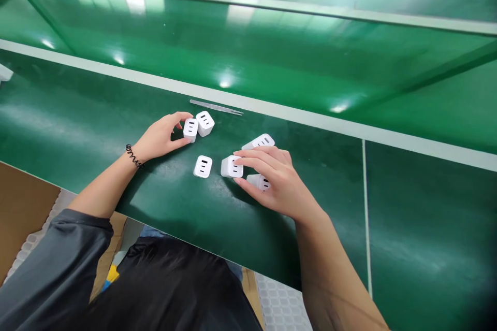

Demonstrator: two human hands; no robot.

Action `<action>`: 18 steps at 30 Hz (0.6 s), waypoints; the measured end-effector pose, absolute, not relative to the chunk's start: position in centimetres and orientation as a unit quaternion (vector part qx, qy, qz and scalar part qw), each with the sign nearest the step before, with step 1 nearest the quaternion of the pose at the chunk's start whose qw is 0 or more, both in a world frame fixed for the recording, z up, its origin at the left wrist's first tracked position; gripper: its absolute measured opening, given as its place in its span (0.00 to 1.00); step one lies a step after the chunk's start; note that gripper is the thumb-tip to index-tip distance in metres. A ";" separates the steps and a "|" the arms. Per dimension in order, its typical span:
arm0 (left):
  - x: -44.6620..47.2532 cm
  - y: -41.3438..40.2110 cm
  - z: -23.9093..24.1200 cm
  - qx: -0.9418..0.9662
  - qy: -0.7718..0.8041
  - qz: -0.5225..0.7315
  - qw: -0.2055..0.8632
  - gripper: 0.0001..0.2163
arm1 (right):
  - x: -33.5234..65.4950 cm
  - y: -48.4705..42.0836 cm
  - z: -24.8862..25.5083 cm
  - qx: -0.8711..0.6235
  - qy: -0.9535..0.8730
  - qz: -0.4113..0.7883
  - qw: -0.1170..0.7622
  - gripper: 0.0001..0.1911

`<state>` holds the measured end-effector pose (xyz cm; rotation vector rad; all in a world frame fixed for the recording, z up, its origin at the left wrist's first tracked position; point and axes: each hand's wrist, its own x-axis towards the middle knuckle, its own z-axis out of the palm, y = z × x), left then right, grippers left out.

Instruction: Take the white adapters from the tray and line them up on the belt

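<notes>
My left hand (163, 134) grips a white USB charger (190, 129) between thumb and fingers, its ports facing up. Touching that one, a second white charger (205, 123) stands on its far right. With thumb and fingertips, my right hand (274, 175) holds another charger (227, 166) at the middle of the work surface. Partly behind its fingers lies a tilted charger (264, 140). Under the palm a further charger (258, 181) shows in part. Between my hands, apart from both, stands a single charger (203, 166) with its port face up.
Metal tweezers (216, 107) lie beyond the chargers on the green work surface (330, 165). A pale rail (272, 105) runs along its back, before a glossy green panel. Below the front edge are a cardboard box (23, 201) and a white cell tray (281, 300).
</notes>
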<state>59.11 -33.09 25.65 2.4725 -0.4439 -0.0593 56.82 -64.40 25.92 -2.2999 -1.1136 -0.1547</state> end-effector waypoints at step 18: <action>59.1 -33.1 25.8 0.936 -0.156 -0.038 0.314 0.25 | 56.7 -64.5 25.9 -0.866 -0.407 -0.057 0.286 0.18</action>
